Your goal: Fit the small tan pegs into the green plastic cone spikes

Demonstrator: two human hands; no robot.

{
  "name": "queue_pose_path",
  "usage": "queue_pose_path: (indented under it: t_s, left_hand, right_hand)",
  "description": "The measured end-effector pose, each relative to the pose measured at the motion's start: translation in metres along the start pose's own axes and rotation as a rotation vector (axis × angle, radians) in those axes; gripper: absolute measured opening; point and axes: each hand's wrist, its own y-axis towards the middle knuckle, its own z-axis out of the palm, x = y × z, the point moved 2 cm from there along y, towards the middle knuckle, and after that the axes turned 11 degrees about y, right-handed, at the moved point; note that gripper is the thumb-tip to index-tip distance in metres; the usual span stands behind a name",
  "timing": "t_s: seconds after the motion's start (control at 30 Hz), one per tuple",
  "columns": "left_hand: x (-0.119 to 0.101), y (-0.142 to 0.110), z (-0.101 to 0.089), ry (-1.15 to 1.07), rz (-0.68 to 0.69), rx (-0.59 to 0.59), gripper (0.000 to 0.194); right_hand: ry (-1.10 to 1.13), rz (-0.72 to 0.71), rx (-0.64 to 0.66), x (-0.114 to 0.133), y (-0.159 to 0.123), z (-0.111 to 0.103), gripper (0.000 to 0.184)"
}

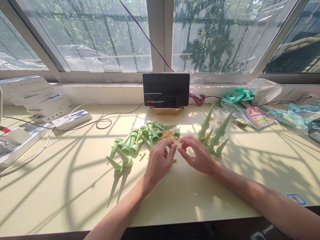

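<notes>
My left hand [161,156] and my right hand [198,155] meet almost fingertip to fingertip above the table. Thumb and fingers of both are curled into a pinch; whatever small thing lies between the tips cannot be made out. Just behind them is a pile of small tan pegs [167,135], partly hidden by my left hand. Several pale green hollow spikes with collars [133,135] lie heaped to the left and behind. Two more spikes [125,157] point upward at the heap's near edge. Beyond my right hand stands a group of green spikes [220,131], some stacked on one another.
A tablet [166,85] and a phone [167,102] lean on a cardboard stand at the back. White boxes [72,120], a power strip [22,146] and cables occupy the left. Plastic bags [260,115] lie at the right, below the windows.
</notes>
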Motion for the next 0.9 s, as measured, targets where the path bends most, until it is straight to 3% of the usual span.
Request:
queue_pose_path:
  t_s: [0.4, 0.73, 0.9]
  left_hand:
    - [0.0049, -0.0006, 0.0047, -0.070, -0.003, 0.086, 0.027]
    - [0.0063, -0.0004, 0.0045, -0.080, -0.042, 0.050, 0.027]
    - [0.0073, -0.0006, 0.0050, -0.074, -0.041, 0.052, 0.027]
  right_hand:
    - [-0.027, -0.091, 0.002, -0.0042, -0.0012, 0.0008, 0.034]
    - [-0.018, 0.031, 0.062, -0.0083, -0.0051, 0.0039, 0.020]
    - [-0.058, 0.004, 0.054, -0.0082, -0.0043, 0.0046, 0.013]
